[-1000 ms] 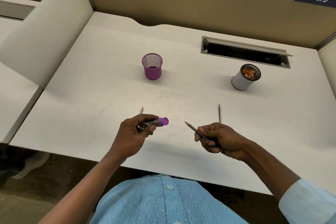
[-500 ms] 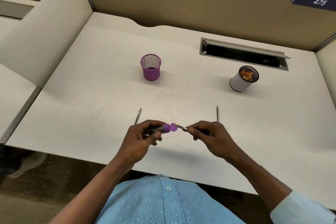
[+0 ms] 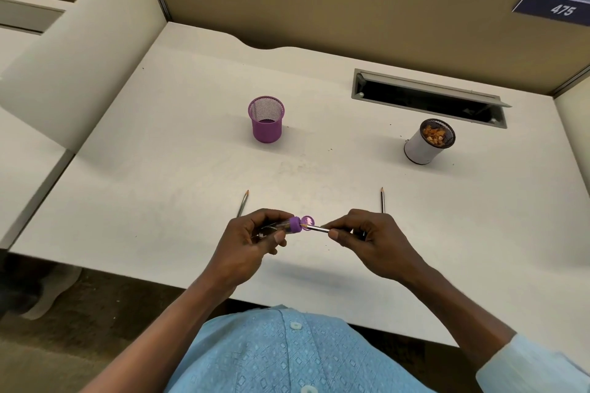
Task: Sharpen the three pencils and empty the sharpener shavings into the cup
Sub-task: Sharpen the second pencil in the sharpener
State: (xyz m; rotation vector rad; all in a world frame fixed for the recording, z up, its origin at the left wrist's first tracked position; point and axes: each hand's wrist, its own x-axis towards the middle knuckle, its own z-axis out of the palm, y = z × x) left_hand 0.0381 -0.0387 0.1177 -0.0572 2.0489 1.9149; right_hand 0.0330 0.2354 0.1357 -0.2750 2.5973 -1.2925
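Where pencil (image 3: pixel 316 228) meets sharpener (image 3: pixel 288 225) — lid (image 3: pixel 308 219) open.

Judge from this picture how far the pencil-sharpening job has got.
Done: nothing sure, though the white cup holds brownish bits. In hand: the left hand holds the sharpener; the right hand holds a pencil at its mouth. Left: the left pencil and the right pencil lie on the desk, sharpness unclear; then emptying.
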